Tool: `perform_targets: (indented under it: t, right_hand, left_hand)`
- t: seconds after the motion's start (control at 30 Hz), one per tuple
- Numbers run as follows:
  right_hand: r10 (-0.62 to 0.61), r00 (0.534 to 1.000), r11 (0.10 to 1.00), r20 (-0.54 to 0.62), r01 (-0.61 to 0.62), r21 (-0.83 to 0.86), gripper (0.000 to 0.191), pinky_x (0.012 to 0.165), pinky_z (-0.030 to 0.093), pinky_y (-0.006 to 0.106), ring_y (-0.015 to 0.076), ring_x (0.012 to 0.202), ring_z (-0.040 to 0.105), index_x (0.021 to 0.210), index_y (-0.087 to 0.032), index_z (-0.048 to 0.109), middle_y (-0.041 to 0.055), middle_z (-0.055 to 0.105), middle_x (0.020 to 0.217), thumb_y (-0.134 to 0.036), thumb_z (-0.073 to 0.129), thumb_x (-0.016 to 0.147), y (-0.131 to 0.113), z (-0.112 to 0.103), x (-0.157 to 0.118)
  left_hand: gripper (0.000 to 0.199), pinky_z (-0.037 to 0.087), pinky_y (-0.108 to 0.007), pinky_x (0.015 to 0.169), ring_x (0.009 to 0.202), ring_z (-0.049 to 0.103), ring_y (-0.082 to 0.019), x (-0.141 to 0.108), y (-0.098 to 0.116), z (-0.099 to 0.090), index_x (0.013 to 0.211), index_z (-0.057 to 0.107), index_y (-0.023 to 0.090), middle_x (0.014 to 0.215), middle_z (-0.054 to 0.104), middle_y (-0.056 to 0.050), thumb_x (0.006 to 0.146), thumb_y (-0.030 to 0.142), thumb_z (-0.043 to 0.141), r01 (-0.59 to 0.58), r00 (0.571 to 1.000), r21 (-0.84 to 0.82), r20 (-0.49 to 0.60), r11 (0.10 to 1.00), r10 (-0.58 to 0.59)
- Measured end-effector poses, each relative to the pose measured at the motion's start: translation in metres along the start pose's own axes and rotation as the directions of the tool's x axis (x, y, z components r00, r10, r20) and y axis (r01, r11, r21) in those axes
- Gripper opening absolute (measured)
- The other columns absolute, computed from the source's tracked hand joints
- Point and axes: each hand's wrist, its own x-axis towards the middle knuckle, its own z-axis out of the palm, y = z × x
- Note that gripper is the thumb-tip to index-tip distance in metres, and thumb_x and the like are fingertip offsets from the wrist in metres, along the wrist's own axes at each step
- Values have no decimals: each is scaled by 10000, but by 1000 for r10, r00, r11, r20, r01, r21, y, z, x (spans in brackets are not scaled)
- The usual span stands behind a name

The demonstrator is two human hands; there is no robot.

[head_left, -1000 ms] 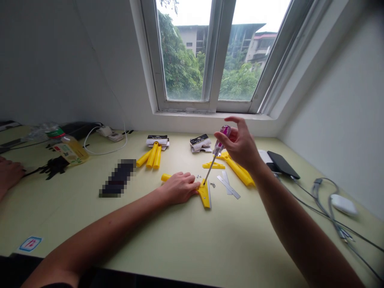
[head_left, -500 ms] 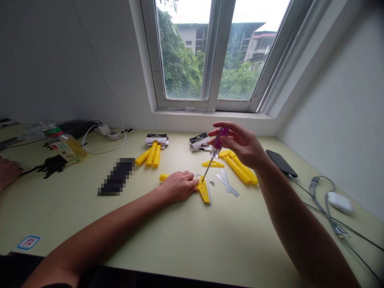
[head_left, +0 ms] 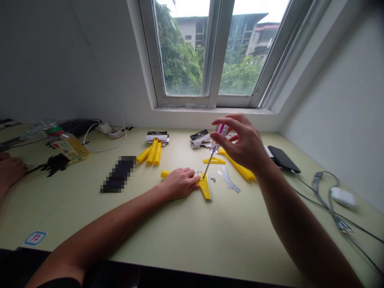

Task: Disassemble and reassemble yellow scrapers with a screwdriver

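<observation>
My left hand (head_left: 180, 184) is wrapped round the handle of a yellow scraper (head_left: 205, 189) lying on the table, a metal blade along its right edge. My right hand (head_left: 237, 134) grips a screwdriver (head_left: 215, 147) by its clear and purple handle, thumb and fingers round it. The shaft slants down, its tip on the upper part of the scraper's head. Small screws (head_left: 213, 179) lie right of the head, with a few more behind it. Two loose blades (head_left: 229, 180) cross each other farther right. A yellow clamp piece (head_left: 214, 161) sits behind them.
Several yellow handles (head_left: 153, 153) lie at the back left, near black-and-white packaging (head_left: 201, 139). More yellow handles (head_left: 242, 168) are partly behind my right hand. A phone (head_left: 283, 159), cables (head_left: 327, 204) and a white case (head_left: 343, 197) lie right. Another person's hand (head_left: 11, 168) and a bottle (head_left: 70, 146) are left.
My right hand's fingers have shifted round the screwdriver handle and look more spread. The screwdriver tip stays on the scraper's head, and my left hand keeps its hold. The view has tilted slightly.
</observation>
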Motion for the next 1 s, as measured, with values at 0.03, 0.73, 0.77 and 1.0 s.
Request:
perform_targets:
  t: [0.03, 0.73, 0.77, 1.0]
  right_hand:
    - [3, 1000, 999, -27, -5, -40, 318, 733, 595, 376, 176, 766, 655, 1082, -232, 734, 87, 663, 1070, -425, 684, 834, 0, -1, 1]
    - [100, 995, 954, -10, -93, 283, 314, 749, 601, 383, 200, 826, 689, 1067, -246, 550, 42, 686, 1027, -292, 705, 798, 14, 10, -5]
    - [116, 993, 932, 15, -114, 345, 337, 740, 603, 379, 192, 805, 691, 1075, -257, 505, 38, 676, 1035, -289, 697, 799, 14, 11, -5]
    - [134, 991, 985, -20, -131, 110, 300, 768, 567, 401, 192, 833, 634, 1057, -228, 517, 86, 573, 1117, -444, 607, 870, 23, 6, -1]
  left_hand:
    - [349, 469, -300, 694, 858, 585, -188, 0, 0, 0, 1159, 616, 218, 943, 630, -63, 997, 439, 400, -1, 1000, 4, 1, 1000, 1]
    - [357, 467, -304, 710, 865, 586, -189, -1, 1, -1, 1165, 611, 217, 941, 627, -68, 1006, 432, 375, -23, 1000, -4, -5, 1000, 23]
    - [358, 467, -306, 710, 864, 586, -190, -1, 0, -1, 1167, 611, 219, 943, 627, -67, 1006, 434, 375, -24, 1000, -4, -4, 1000, 24]
    - [368, 468, -313, 711, 870, 588, -193, -1, 0, 0, 1173, 610, 217, 961, 632, -70, 1006, 438, 367, -26, 1000, 0, 1, 1000, 26]
